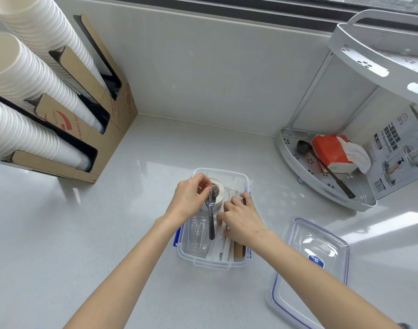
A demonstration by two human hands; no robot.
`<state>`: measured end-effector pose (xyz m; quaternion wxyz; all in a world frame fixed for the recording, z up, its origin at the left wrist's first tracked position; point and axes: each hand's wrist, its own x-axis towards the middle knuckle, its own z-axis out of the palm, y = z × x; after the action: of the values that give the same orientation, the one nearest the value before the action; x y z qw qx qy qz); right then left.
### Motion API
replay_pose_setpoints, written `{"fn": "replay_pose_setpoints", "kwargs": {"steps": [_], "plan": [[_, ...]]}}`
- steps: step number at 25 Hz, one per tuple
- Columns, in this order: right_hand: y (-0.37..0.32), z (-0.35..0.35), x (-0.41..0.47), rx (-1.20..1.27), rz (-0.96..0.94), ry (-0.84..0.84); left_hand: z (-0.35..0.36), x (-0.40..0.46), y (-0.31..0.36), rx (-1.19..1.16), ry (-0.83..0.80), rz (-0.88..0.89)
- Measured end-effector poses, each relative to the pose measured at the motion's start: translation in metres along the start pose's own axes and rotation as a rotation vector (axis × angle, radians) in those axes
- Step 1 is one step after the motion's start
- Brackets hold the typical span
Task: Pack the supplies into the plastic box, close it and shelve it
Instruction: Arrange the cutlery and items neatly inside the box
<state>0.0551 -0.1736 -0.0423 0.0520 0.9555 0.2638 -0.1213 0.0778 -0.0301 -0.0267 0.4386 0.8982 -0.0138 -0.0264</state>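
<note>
The plastic box sits open on the bench, holding a tape roll, a clear cup and white paper-wrapped sticks; the left hand has its fingers pinching a black spoon in clear wrap over the box; the right hand presses its fingers together on the sticks; the lid, blue label unreadable, lies just right; a cardboard holder of paper cups reads "TRUDED".
</note>
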Motion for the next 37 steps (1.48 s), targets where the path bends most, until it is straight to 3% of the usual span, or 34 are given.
{"fn": "replay_pose_setpoints", "kwargs": {"steps": [4, 7, 14, 20, 24, 37], "plan": [[-0.001, 0.001, 0.003, -0.045, -0.097, -0.022, 0.001, 0.000, 0.000, -0.001, 0.005, -0.013], [-0.001, 0.002, 0.003, -0.016, -0.179, 0.114, 0.001, 0.000, 0.000, -0.010, 0.013, -0.014], [0.004, 0.009, -0.001, -0.020, -0.250, 0.256, -0.005, 0.001, 0.001, -0.068, 0.046, -0.023], [0.017, 0.004, -0.005, 0.172, -0.131, 0.548, -0.012, 0.001, 0.002, -0.176, 0.063, -0.068], [0.023, -0.008, -0.019, 0.460, -0.014, 0.709, -0.007, -0.001, 0.006, -0.168, 0.045, -0.074], [0.011, 0.025, -0.042, 0.068, -0.117, 0.534, 0.035, -0.011, 0.011, 0.201, -0.231, 0.029]]}}
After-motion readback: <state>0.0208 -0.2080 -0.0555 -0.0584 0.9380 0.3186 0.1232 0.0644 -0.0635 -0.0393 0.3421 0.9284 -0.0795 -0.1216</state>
